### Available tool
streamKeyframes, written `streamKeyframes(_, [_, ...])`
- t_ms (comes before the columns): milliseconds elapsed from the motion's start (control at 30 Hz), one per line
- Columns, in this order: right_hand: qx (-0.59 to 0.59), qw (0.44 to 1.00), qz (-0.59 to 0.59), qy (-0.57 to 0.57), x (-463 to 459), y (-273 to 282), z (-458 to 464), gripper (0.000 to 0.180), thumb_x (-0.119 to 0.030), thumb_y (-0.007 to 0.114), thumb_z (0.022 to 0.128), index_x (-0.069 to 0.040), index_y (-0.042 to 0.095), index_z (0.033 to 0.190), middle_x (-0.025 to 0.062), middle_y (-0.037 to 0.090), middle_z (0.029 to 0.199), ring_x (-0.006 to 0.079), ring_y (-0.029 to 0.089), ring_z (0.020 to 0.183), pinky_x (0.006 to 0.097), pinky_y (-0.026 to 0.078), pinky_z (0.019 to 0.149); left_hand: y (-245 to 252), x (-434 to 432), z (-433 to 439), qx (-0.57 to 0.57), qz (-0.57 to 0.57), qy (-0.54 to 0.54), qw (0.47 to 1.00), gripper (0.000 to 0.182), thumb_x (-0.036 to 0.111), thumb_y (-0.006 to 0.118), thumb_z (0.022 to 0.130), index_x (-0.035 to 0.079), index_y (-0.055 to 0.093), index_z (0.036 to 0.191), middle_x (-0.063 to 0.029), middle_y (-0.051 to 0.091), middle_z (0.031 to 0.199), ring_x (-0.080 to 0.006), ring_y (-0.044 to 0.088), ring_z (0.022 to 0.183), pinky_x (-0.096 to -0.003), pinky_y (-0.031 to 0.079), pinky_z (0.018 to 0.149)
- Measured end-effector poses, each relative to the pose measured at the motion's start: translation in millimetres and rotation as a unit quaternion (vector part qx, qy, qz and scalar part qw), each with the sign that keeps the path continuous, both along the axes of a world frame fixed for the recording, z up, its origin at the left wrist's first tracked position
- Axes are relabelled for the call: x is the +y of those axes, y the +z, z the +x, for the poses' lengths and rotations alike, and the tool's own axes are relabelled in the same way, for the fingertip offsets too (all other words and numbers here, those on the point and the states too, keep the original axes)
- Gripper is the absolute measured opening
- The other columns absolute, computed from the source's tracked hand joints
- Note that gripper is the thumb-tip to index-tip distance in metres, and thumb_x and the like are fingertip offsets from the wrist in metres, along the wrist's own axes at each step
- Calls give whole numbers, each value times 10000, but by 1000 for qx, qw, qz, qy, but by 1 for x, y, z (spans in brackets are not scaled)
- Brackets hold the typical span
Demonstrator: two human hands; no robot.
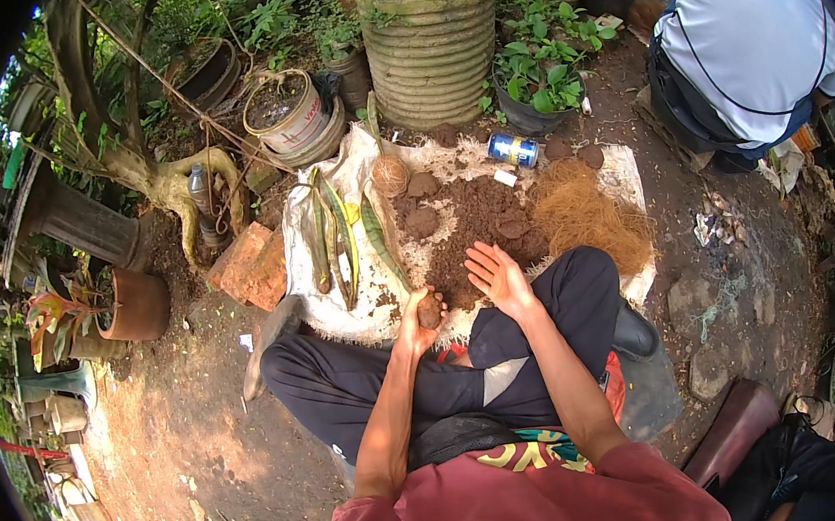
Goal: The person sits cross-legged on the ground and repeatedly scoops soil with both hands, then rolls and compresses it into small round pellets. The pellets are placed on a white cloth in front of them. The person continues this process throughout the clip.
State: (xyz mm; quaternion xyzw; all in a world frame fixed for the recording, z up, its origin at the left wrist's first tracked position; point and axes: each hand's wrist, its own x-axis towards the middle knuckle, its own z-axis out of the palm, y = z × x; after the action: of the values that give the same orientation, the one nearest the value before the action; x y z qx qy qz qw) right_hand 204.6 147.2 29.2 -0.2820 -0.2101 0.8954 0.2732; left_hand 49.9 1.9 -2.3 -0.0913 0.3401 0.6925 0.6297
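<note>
My left hand (pixel 413 324) grips a ball of soil (pixel 430 311) at the base of a snake plant leaf (pixel 381 243), which points away from me over the sack. To its right my right hand (pixel 500 276) is empty, fingers apart, above the near edge of a heap of dark soil (pixel 482 213). Several loose snake plant leaves (pixel 332 231) lie on the white woven sack (pixel 306 290) at left. Beyond them sits a ball wrapped in fibre and thread (pixel 390 176), with a leaf rising from it. Rounded soil balls (pixel 422 222) lie beside the heap.
Brown plant fibre (pixel 586 206) covers the sack's right side. A blue drink can (pixel 512 149) and a small white object (pixel 505 178) lie near the far edge. Bricks (pixel 250 265) and a potted plant (pixel 540 83) border the sack. Another person (pixel 743 41) sits at upper right.
</note>
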Motion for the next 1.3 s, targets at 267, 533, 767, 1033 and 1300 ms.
streamKeyframes(267, [-161,969,163,90,-10,-4,-5,365,-277,502,999,-66,530,1296,85,595,1218,172,606,1025,325,493,862,3,-1,2,8,-5,10,1000,260,321,632,892,108,571,1028,-51,605,887,-205,604,754,-305,528,640])
streamKeyframes(533, [-175,891,377,182,-23,3,-14,309,-165,608,924,-45,601,1209,86,639,1123,139,626,947,284,502,787,12,0,5,64,-6,6,998,353,442,573,910,115,575,1043,-58,615,920,-197,616,803,-326,535,687])
streamKeyframes(767, [-187,844,461,200,-33,6,-16,160,-71,639,894,10,669,1028,74,644,1026,125,656,819,259,518,729,6,1,4,51,-19,44,998,332,433,576,911,118,587,1017,-57,620,911,-190,621,800,-327,547,684])
streamKeyframes(1033, [-182,827,506,163,-37,15,-14,131,-80,677,863,-3,695,966,72,635,973,123,646,817,258,517,686,3,1,2,36,-3,54,998,317,422,603,901,119,602,994,-48,628,869,-191,628,780,-340,544,703])
streamKeyframes(1300, [-204,787,560,157,-37,16,-15,117,-96,632,891,7,648,945,62,598,959,156,618,833,277,508,697,7,2,3,33,-8,54,998,321,415,605,900,104,608,980,-52,630,846,-198,630,763,-342,547,702])
